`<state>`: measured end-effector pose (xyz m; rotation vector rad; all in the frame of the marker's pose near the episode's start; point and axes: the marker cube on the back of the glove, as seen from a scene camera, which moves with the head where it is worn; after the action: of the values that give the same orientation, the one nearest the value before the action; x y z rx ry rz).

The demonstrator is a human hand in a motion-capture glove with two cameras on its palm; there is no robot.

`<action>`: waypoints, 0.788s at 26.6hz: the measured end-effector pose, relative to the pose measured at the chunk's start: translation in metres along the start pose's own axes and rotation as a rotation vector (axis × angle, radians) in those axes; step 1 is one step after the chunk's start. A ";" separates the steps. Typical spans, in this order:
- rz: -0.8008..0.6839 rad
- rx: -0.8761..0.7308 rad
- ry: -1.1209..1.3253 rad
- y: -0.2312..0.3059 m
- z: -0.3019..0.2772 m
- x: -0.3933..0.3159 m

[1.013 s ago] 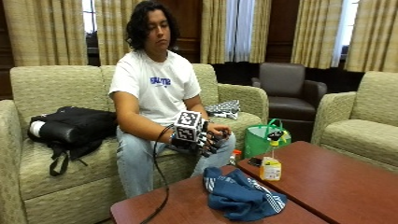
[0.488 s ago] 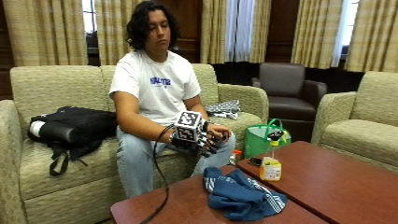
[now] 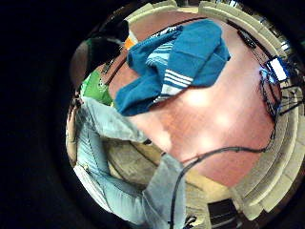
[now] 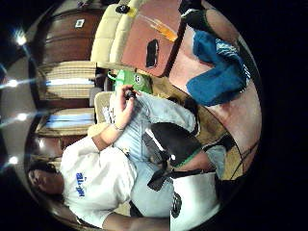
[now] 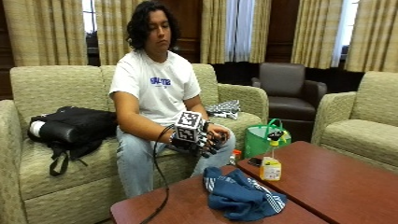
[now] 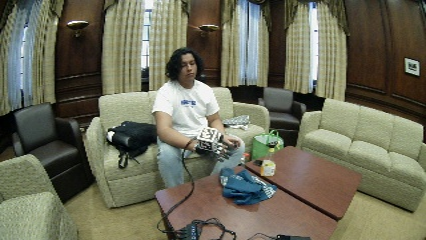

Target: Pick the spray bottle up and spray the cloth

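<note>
Black-gloved R hand [image 5: 202, 139] over lap, fingers loosely curled, holding nothing; bottle [image 5: 271, 162] & cloth [image 5: 242, 196] on table [image 5: 336, 182] ahead, apart from it.

Before you, the crumpled blue striped cloth [image 5: 242, 197] lies on the reddish wooden table [image 5: 336, 182]; the small yellow-labelled spray bottle [image 5: 271, 162] stands upright just beyond it (apart).

Dark wood-panelled walls [image 6: 86, 60], plaid curtains [image 6: 123, 45] over bright windows [image 6: 148, 35], two wall lamps [image 6: 78, 24]. Beige sofas [image 6: 126, 165], dark leather armchairs [image 6: 283, 107], beige carpet [image 6: 113, 220].
</note>
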<state>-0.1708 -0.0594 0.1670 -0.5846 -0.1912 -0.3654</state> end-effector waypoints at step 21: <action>0.017 -0.015 -0.009 0.004 0.009 -0.007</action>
<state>-0.1765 -0.0492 0.1703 -0.6019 -0.1922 -0.3483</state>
